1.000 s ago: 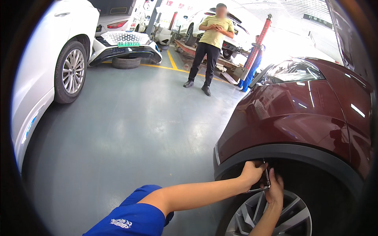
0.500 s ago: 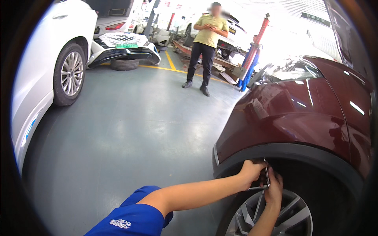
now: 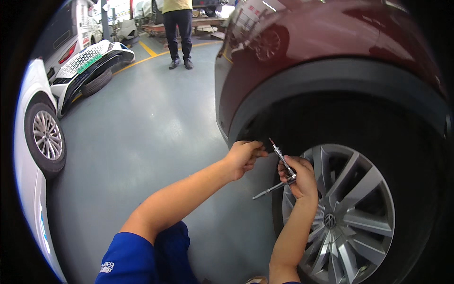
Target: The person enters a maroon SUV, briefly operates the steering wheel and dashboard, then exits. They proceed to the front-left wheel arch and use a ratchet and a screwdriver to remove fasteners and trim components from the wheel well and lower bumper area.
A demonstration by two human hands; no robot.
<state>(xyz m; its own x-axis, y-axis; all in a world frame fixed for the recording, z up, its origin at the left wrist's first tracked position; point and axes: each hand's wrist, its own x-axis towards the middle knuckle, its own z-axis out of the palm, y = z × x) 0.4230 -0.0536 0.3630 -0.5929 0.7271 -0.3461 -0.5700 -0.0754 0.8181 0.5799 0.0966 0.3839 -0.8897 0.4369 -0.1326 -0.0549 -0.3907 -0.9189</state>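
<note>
My right hand (image 3: 302, 179) is wrapped round a chrome ratchet wrench (image 3: 268, 190) with an extension bar (image 3: 280, 154) on it. The bar points up and left, ending in a thin reddish tip; the handle sticks out below toward the left. A short gap left of that tip, my left hand (image 3: 242, 160) has its fingers curled and pinched together by the front edge of the wheel arch trim (image 3: 302, 78). Whatever those fingers hold, if anything, is too small to make out. Both hands are in front of the dark red car's (image 3: 302, 33) wheel opening, beside its silver alloy wheel (image 3: 345, 213).
A white car (image 3: 35, 199) with a multi-spoke wheel stands at the left. Behind it, a removed front bumper (image 3: 90, 64) rests on a loose tyre (image 3: 97, 84). A person in dark trousers (image 3: 178, 31) stands on the grey floor (image 3: 142, 132) at the back.
My view has tilted down and closer to the wheel. My hands have come apart: the wrench stays in the right hand, its bar now pointing up-left, while the left is off it.
</note>
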